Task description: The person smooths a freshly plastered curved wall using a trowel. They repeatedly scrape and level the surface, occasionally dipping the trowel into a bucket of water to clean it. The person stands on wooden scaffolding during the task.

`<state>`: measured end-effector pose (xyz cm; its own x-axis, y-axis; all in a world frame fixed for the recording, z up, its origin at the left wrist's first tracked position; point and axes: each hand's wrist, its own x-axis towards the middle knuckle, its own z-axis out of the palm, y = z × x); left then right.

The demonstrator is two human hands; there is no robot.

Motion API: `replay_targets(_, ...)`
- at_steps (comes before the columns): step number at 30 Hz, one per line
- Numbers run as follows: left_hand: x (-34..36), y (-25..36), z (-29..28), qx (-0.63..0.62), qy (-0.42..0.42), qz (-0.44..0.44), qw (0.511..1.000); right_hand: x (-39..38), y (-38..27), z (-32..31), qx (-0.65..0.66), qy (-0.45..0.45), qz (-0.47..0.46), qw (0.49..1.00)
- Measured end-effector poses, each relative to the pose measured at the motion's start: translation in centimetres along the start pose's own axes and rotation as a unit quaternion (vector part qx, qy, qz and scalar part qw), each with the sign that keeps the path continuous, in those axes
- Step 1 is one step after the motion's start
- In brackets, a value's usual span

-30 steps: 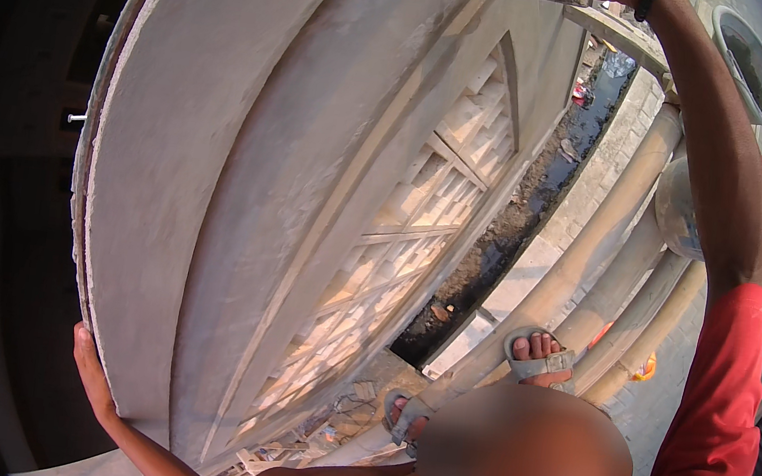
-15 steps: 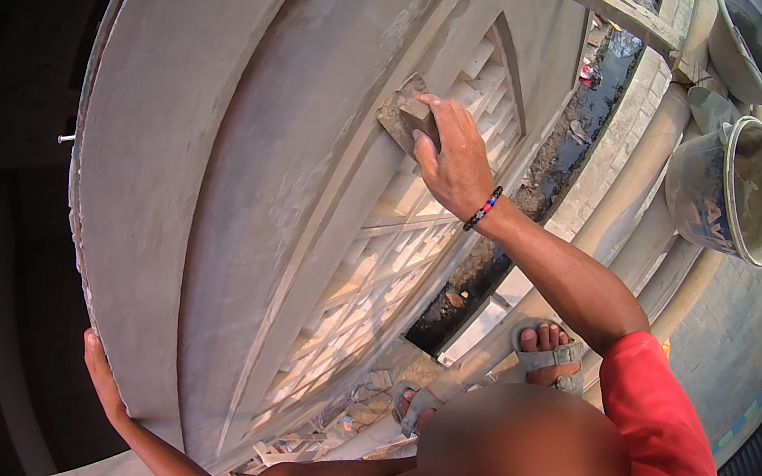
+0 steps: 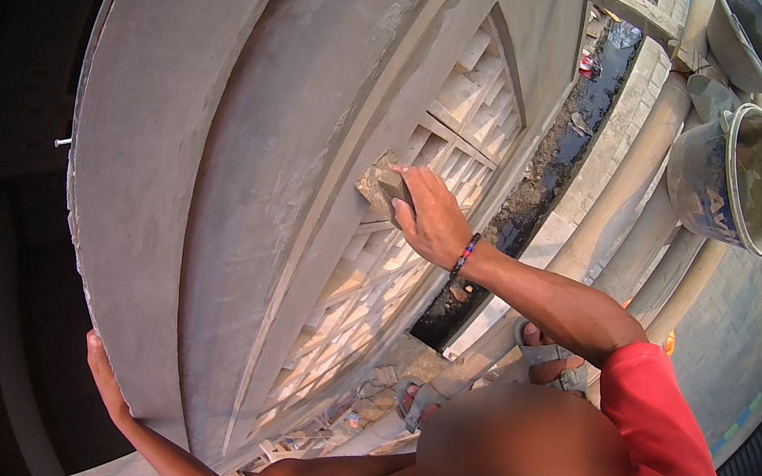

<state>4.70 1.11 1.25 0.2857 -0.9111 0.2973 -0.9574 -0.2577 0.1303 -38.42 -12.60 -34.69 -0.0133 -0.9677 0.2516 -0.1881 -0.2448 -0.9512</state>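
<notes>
My right hand [image 3: 433,218], with a beaded band at the wrist, grips a small flat plastering float [image 3: 380,186] by its block handle, against the grey frame beside a recessed lattice panel [image 3: 477,88] in the plastered wall. My left hand [image 3: 105,375] holds the rough outer edge of a curved grey plastered band [image 3: 138,161] at the left, its fingertips partly hidden. A nail [image 3: 63,142] sticks out from that edge above the hand.
Long round poles [image 3: 614,200] run below me, with my sandalled feet [image 3: 545,358] on them. A dirty drain [image 3: 540,181] follows the wall's foot. At right sit a bucket [image 3: 691,190] of mortar and a grey tub [image 3: 729,38]; a wooden beam [image 3: 619,6] crosses at the top.
My right hand has come down from the top edge onto the lattice frame with the float, then slid lower along it. My left hand stays on the edge.
</notes>
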Motion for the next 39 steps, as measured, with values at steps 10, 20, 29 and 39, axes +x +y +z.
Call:
replay_targets(10, 0.0, 3.6, 0.8, -0.049, -0.011, -0.048, 0.998, 3.3, -4.0, -0.9, 0.105, 0.071, 0.037, 0.991)
replay_targets(20, -0.4, 4.7, 1.4, -0.026, -0.01, -0.048, 0.998, -1.9, -6.0, 1.4, 0.147, 0.021, 0.059, 0.987)
replay_targets(29, -0.6, 4.5, 1.3, -0.033, -0.006, -0.058, 0.998, -9.2, -4.2, 6.4, 0.06, -0.122, 0.03, 0.99)
replay_targets(39, -0.2, 4.2, 0.7, -0.05, -0.008, -0.075, 0.996, -9.9, -4.5, 8.7, 0.04, -0.182, 0.003, 0.983)
